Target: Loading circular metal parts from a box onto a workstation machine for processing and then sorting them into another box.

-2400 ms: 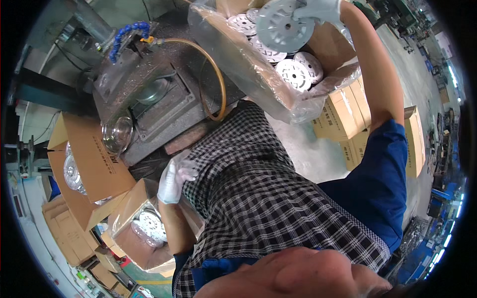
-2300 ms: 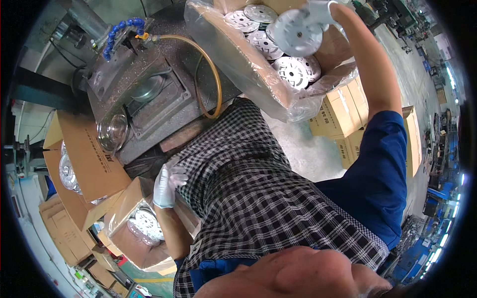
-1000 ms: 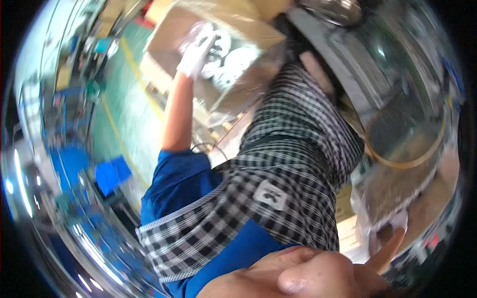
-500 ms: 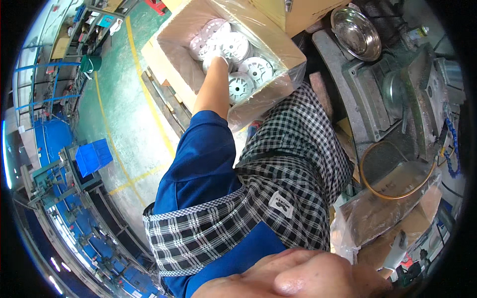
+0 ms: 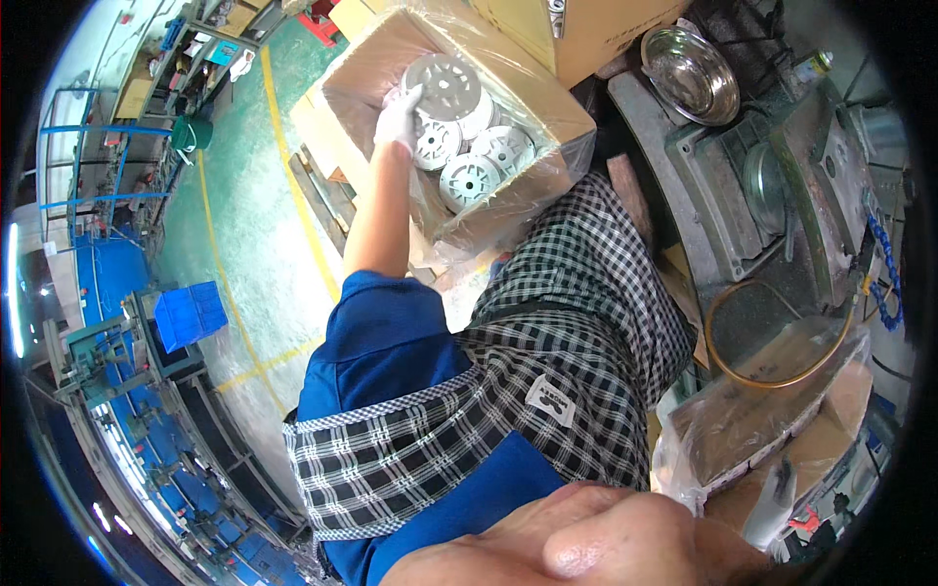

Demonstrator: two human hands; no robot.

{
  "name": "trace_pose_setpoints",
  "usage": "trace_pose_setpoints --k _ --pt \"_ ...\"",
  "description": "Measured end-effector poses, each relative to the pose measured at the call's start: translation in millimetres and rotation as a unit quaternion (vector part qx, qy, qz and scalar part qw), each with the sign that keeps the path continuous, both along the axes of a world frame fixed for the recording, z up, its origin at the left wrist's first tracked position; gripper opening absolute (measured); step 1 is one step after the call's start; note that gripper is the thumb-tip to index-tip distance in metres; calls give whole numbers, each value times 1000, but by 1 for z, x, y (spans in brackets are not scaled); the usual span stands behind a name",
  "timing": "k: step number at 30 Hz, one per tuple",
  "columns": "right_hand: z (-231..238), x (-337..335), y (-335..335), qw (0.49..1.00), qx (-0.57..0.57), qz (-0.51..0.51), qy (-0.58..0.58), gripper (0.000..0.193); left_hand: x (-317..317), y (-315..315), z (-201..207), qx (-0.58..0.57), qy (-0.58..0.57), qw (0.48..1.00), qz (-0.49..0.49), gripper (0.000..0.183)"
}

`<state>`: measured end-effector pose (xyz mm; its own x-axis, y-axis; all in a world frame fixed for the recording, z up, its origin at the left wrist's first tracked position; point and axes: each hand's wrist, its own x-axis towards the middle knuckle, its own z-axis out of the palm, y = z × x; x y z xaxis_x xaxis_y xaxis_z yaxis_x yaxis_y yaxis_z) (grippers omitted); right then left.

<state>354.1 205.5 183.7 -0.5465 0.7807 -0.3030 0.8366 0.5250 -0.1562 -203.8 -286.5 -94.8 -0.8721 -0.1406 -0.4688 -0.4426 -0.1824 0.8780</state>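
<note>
My left hand, in a white glove, grips a grey round metal disc with cut-out slots by its left edge. It holds the disc over an open cardboard box lined with clear plastic. Beneath lie stacks of similar light discs, among them a front disc and a disc to its right. At the lower right, my right hand, also white-gloved, is near another plastic-lined carton. It is blurred, and its fingers cannot be made out.
Right of the box stands a grey metal machine with a shiny steel bowl on it. An orange hoop-like hose hangs above the lower carton. A wooden pallet lies under the box. A blue bin is at the left.
My left hand has come up from among the discs and moved slightly left, now with a disc raised in it. My right hand has shifted a little lower beside the lower carton.
</note>
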Motion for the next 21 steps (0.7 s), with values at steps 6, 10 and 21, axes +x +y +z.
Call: trace_pose_setpoints --k 6,10,21 --pt "10 21 -13 973 -141 29 182 36 60 50 81 205 174 953 -141 30" --pt "0 -14 -69 894 -314 120 295 37 82 121 115 228 246 887 -318 32" --pt "-135 -117 -113 327 -739 -253 531 57 199 319 173 76 478 397 -780 31"
